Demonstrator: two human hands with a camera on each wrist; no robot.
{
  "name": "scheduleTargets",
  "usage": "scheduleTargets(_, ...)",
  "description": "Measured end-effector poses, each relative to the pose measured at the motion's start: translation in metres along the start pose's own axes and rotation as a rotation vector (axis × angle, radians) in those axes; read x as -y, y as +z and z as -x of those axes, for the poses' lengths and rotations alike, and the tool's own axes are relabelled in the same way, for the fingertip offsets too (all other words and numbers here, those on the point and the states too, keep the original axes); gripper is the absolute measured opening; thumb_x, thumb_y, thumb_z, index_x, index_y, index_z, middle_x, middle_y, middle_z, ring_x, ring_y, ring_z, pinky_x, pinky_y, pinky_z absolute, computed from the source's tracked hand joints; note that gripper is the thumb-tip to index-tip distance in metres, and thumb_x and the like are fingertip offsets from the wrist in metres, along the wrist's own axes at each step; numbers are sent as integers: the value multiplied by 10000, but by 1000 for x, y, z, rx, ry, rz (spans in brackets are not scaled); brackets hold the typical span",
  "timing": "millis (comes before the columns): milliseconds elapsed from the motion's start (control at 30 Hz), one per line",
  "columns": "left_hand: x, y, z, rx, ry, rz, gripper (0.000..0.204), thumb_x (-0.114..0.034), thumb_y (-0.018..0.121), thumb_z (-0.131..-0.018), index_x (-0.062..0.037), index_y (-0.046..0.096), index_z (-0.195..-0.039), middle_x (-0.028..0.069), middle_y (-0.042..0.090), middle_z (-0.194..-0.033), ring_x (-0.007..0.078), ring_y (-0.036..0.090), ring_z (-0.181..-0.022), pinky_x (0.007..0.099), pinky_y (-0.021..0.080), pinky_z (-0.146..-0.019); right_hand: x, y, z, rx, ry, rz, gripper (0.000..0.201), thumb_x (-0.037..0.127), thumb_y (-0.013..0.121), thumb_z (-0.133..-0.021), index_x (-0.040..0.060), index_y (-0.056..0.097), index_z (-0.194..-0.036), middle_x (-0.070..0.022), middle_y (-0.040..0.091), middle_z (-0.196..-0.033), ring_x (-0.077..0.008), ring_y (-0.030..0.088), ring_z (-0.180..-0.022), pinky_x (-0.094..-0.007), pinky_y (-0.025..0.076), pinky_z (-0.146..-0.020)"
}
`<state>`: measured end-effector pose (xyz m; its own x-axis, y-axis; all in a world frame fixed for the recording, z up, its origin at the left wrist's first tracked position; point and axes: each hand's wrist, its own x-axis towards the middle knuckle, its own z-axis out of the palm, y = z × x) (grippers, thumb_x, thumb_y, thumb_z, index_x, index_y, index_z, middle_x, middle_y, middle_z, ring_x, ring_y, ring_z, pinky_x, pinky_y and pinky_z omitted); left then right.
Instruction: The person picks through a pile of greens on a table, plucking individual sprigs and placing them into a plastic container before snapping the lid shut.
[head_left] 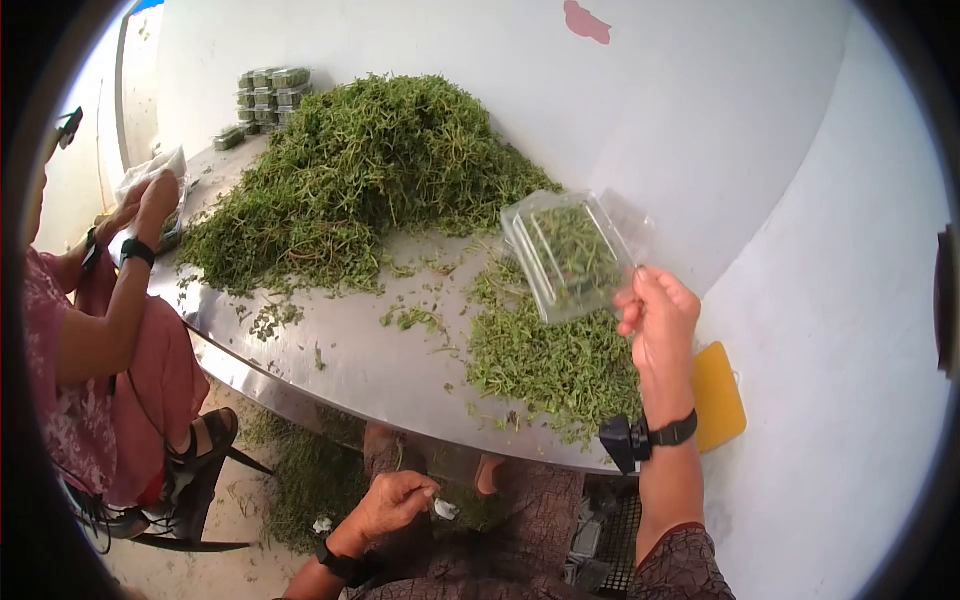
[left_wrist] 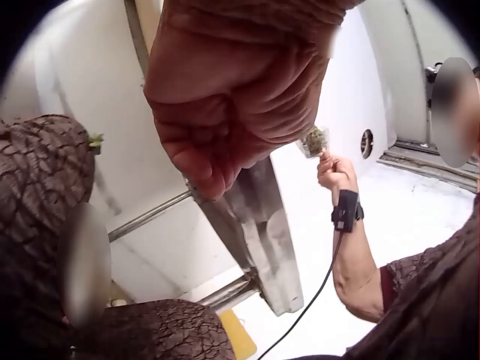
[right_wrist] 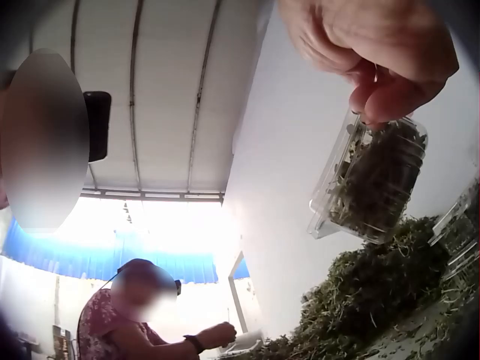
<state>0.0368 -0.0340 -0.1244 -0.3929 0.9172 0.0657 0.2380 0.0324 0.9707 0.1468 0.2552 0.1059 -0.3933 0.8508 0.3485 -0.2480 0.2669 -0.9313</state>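
My right hand (head_left: 660, 305) pinches a corner of a clear plastic clamshell box (head_left: 565, 255) and holds it up above the right part of the table. Green leafy sprigs show through the walls of the box (right_wrist: 379, 176) in the right wrist view. Beneath it spreads a smaller heap of sprigs (head_left: 560, 375) near the table's front edge. My left hand (head_left: 395, 505) is low, in front of the table edge over my lap. Its fingers are curled in, thumb close to the index finger, and nothing shows in the palm (left_wrist: 236, 97). A white scrap (head_left: 445, 509) appears beside its fingertips.
A big mound of green sprigs (head_left: 390, 160) covers the back of the metal table (head_left: 345, 345). Filled boxes (head_left: 270, 95) are stacked behind it. At left, another person (head_left: 100, 340) sits handling a clear container. A yellow board (head_left: 718, 398) leans by the wall at right.
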Motion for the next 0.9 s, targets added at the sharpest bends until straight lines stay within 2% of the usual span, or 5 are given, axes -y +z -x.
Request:
scheduleTargets(167, 44, 4, -7, -56, -56, -8, 203, -141, 574, -937, 22, 690, -969, 71, 686, -743, 134, 682, -686, 282, 543, -642, -12, 22, -50, -112, -42, -31, 212, 107, 588, -921, -99, 634, -939, -157, 654, -689, -126, 557, -477, -239, 473, -400)
scheduleTargets(267, 63, 10, -11, -100, -75, 19, 168, -107, 588, -897, 22, 682, -949, 110, 689, -749, 192, 702, -661, 305, 548, -623, -17, 38, -73, -174, -32, -40, 216, 92, 584, -919, -120, 624, -938, -174, 653, -695, -144, 574, -493, -257, 501, -413)
scheduleTargets(367, 68, 10, -15, -91, -49, -5, 192, -120, 572, -923, 25, 689, -972, 85, 692, -753, 153, 690, -656, 297, 552, -628, -24, 51, -91, -219, -15, -61, 216, 80, 573, -921, -132, 611, -940, -176, 653, -713, -163, 591, -516, -274, 524, -430)
scheduleTargets(633, 73, 10, -19, -170, 80, -192, 139, -72, 610, -845, -4, 689, -939, 107, 674, -740, 222, 697, -636, 331, 555, -617, -48, 73, -118, -263, 6, -74, 209, 66, 557, -918, -134, 585, -972, -187, 652, -778, -196, 627, -578, -291, 554, -469)
scheduleTargets(900, 78, 13, -18, -181, 47, -167, 149, -61, 636, -824, -39, 698, -958, 118, 687, -791, 233, 703, -658, 339, 563, -646, -76, 73, -130, -322, 24, -132, 260, 70, 552, -917, -178, 577, -991, -216, 646, -784, -249, 652, -597, -320, 576, -505)
